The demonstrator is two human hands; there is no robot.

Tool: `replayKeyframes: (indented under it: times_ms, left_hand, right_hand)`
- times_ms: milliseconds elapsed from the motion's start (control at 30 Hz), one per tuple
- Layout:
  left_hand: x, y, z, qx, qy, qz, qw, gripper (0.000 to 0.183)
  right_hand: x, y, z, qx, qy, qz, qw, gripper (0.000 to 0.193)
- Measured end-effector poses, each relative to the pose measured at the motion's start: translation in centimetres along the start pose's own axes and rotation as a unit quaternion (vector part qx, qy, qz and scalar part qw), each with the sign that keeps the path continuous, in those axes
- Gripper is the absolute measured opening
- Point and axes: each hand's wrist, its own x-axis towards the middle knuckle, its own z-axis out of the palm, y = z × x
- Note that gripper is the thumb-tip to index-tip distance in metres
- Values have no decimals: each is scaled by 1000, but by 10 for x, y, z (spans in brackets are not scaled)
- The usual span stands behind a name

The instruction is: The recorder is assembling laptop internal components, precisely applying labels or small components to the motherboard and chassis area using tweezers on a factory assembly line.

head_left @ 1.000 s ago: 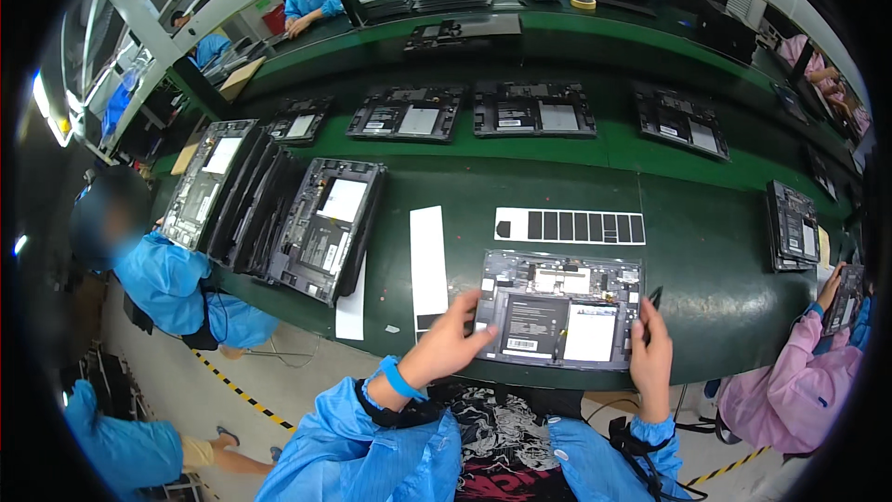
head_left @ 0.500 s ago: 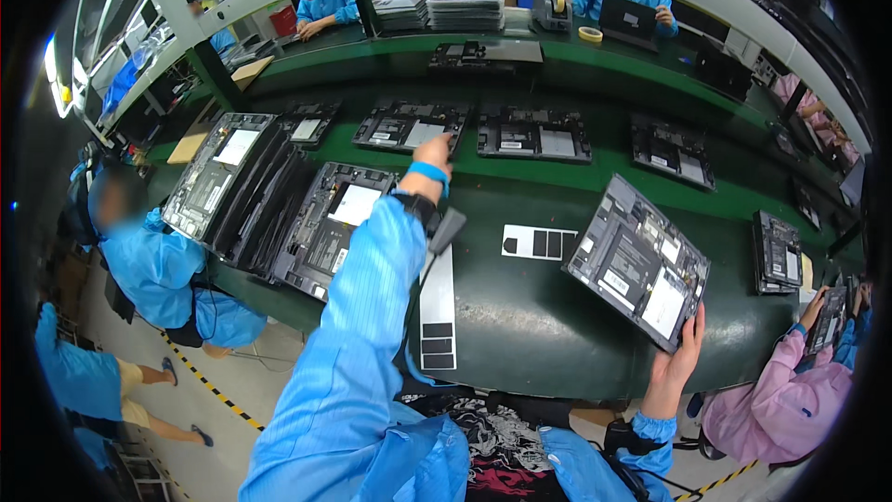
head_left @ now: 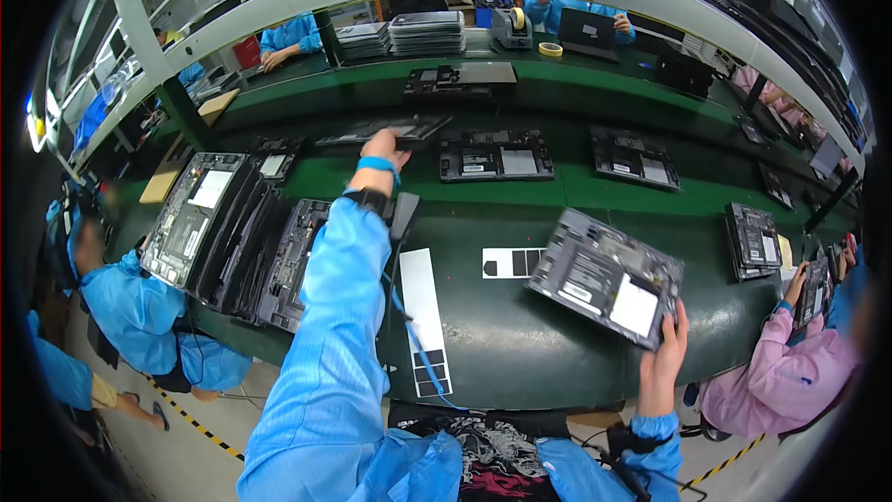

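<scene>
Left grip: the left hand (head_left: 383, 146) is stretched far out and pinches the near edge of a flat dark laptop shell (head_left: 386, 129) at the back of the green desk (head_left: 520, 353).
Right grip: the right hand (head_left: 664, 353) is closed on the bottom corner of an open laptop base (head_left: 606, 276), holding it tilted up off the desk, close to the body.
Doing it well: I think both parts need a firm hold by the edges, with fingers kept off the boards inside, and the far shell should be lifted flat.
White strip: a long white card (head_left: 424, 311) with dark squares at its near end lies between the two grips.
Small card: a white card with black blocks (head_left: 513, 262) lies just left of the right grip's laptop base.
Tape: a yellow tape roll (head_left: 550, 49) sits far behind the left grip.
Stack: grey trays (head_left: 426, 33) are piled beside it.
</scene>
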Motion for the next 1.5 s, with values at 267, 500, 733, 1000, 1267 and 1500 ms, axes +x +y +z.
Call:
replayKeyframes:
  times_ms: [267, 500, 733, 1000, 1267, 1500]
  left_hand:
    - [-293, 60, -167, 81, -179, 159, 967, 35]
    - [-351, 81, -314, 137, -166, 139, 967, 43]
    - [-333, 79, -349, 153, -109, 119, 975, 45]
    - [-308, 92, -332, 327, -27, 190, 926, 44]
    - [-278, 74, -313, 456, 200, 377, 781, 32]
    - [-334, 21, -294, 507, 260, 536, 624, 23]
  right_hand:
    - [56, 52, 156, 33, -110, 111, 987, 40]
    - [51, 140, 314, -11, -172, 103, 980, 46]
    - [12, 249, 459, -178, -209, 48, 960, 44]
    - [29, 273, 488, -423, -410, -139, 796, 39]
    - [180, 223, 333, -648, -209, -131, 721, 68]
    - [164, 237, 325, -540, -228, -126, 800, 66]
